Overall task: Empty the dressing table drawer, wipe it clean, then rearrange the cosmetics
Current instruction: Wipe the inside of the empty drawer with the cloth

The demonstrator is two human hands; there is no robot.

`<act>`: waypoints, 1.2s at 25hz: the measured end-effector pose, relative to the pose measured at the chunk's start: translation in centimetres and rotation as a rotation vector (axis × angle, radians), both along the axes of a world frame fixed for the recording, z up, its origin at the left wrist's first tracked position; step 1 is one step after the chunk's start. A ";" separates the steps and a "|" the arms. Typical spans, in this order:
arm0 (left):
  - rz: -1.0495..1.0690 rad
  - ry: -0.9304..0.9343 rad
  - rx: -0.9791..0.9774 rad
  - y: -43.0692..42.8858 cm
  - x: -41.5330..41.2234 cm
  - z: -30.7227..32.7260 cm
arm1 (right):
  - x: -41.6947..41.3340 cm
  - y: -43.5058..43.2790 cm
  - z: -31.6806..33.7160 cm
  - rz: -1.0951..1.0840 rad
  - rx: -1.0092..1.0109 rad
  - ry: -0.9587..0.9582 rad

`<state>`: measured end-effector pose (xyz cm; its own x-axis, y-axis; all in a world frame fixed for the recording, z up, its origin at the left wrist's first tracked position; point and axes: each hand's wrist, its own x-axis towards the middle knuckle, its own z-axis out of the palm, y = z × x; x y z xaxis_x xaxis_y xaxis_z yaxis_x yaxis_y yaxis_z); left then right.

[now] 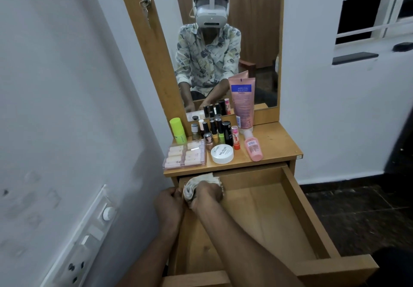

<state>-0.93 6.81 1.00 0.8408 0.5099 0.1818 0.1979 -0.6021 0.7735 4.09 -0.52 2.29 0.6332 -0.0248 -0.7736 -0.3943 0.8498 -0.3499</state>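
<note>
White walls close in a narrow corner, a switch panel point(89, 237) low on the left wall and a dark barred window point(375, 7) high on the right, above a dark tiled floor. Between them stands a wooden dressing table point(277, 145) with a tall mirror point(257, 29) that reflects a seated person in a patterned shirt and a white headset. Below the tabletop the drawer point(299, 215) is pulled far out, its wooden bottom bare. At its back left corner the right hand point(209, 191) presses down on a bunched pale cloth point(190, 191), fingers curled over it and gripping it against the drawer's inner wall. The left hand point(169, 206) sits just beside it on the drawer's left edge, fingers folded around the rim and touching the cloth's near side. The cosmetics are all up on the tabletop: a tall pink tube point(243, 103) standing on its cap against the mirror frame, a clear case of pale compartments point(185, 155) at the front left, a round white jar point(222, 153) beside it, a small pink bottle point(252, 148) lying tilted to the right, a lime green container point(178, 130) at the back left, and a cluster of nail polish bottles point(214, 130) and lipsticks between them.
</note>
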 end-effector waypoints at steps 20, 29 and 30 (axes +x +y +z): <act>0.019 0.016 -0.093 0.1 0.0 0.2 | -1.1 0.0 0.6 0.590 -0.310 -0.226; 0.021 0.001 -0.080 0.7 0.1 -0.3 | -3.1 -6.3 1.2 1.494 -0.953 -0.466; 0.029 -0.002 -0.086 0.7 0.1 -0.2 | -2.6 -7.8 1.7 1.486 -0.960 -0.476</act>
